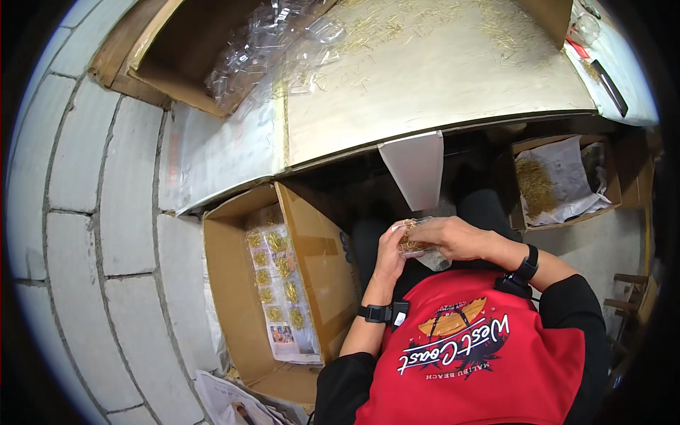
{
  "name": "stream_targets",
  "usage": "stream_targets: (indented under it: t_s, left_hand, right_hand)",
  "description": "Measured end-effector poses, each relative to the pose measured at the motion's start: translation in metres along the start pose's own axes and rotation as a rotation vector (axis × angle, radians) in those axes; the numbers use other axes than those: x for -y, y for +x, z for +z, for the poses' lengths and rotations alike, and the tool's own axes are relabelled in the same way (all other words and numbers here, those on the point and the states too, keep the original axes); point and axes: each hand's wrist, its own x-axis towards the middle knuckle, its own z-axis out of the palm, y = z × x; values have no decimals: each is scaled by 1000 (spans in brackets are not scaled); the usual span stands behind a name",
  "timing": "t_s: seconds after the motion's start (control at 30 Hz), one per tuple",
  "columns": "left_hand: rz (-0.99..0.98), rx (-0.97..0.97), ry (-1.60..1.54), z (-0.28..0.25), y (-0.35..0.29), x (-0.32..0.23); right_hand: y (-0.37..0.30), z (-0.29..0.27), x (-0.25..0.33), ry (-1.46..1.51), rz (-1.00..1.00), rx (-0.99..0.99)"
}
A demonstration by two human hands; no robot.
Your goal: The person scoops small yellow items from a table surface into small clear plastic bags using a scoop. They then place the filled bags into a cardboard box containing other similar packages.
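Observation:
Above my lap, my left hand (389, 253) grips the side of a small clear plastic box (416, 248) with thin golden pin-like pieces in it. My right hand (457, 237) comes over the same box from the other side, fingers bent together at its top. Whether those fingers pinch a piece or the box's rim is hidden. Left of my left arm stands an open cardboard carton (304, 262). Inside it, rows of clear boxes filled with golden pieces (283, 266) lie on paper.
Ahead is a worktable (425, 99) strewn with loose golden pieces. A tilted cardboard box (177, 57) spills empty clear plastic boxes (262, 49) at its left. Right of my knees, a paper-lined carton (567, 219) holds a golden heap (536, 188). A white panel (418, 170) hangs below the table edge.

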Motion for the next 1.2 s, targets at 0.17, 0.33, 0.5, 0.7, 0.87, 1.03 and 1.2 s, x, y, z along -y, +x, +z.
stream_targets:
  t_s: [0.17, 0.33, 0.5, 0.7, 0.87, 1.03, 1.2]
  left_hand:
    - [33, 103, 14, 18, -22, -42]
    - [71, 82, 44, 33, -25, -52]
    - [84, 95, 98, 41, -25, -55]
    - [71, 11, 85, 46, -20, -55]
    - [121, -16, -26, 52, -19, -59]
    - [111, -23, 14, 57, -28, -69]
    - [103, 38, 6, 51, -29, -71]
  right_hand:
    - [23, -19, 9, 69, 212, -352]
    - [37, -15, 13, 276, 395, -196]
    - [39, -15, 24, 240, 389, -334]
    - [37, -14, 22, -79, 31, -391]
    - [38, -15, 41, -258, -213, -320]
    - [34, -24, 39, 116, -73, -409]
    - [29, -31, 39, -36, -3, -428]
